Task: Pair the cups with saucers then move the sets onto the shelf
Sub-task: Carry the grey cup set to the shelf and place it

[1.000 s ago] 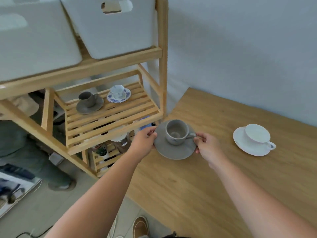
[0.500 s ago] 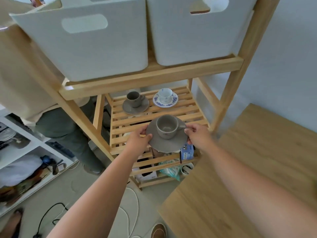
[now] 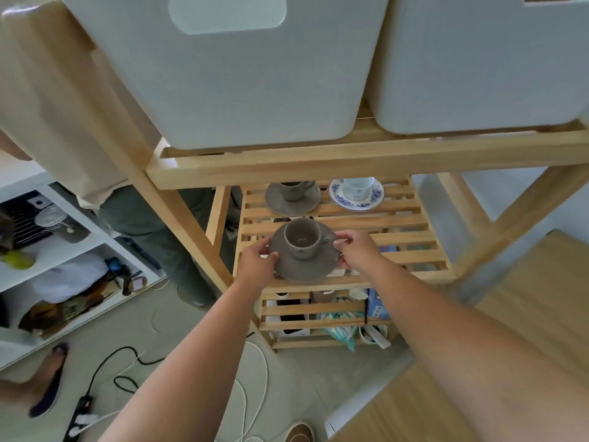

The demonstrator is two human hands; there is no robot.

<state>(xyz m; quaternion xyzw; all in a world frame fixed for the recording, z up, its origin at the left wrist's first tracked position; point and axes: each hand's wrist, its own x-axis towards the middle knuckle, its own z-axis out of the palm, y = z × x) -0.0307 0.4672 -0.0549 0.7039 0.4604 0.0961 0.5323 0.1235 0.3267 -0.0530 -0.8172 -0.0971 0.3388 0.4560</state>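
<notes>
A grey cup [image 3: 302,238] stands on a grey saucer [image 3: 315,267], held over the front part of the slatted wooden shelf [image 3: 404,237]. My left hand [image 3: 257,265] grips the saucer's left rim and my right hand [image 3: 357,250] grips its right rim by the cup handle. Whether the saucer touches the slats I cannot tell. At the back of the same shelf stand a second grey cup and saucer [image 3: 292,196] and a white cup on a blue-flowered saucer [image 3: 357,193], both partly hidden by the rail above.
Two white storage bins [image 3: 242,74] sit on the shelf above, low over the cups. The wooden table [image 3: 541,314] is at the right. Another person's legs [image 3: 153,231] stand left of the rack. Cables [image 3: 127,371] lie on the floor, and the lowest shelf [image 3: 325,317] is crowded.
Both hands carried the grey cup and saucer from the table leftward to the shelf, and they now sit further in over the slats. My view has swung towards the rack; the white set left view.
</notes>
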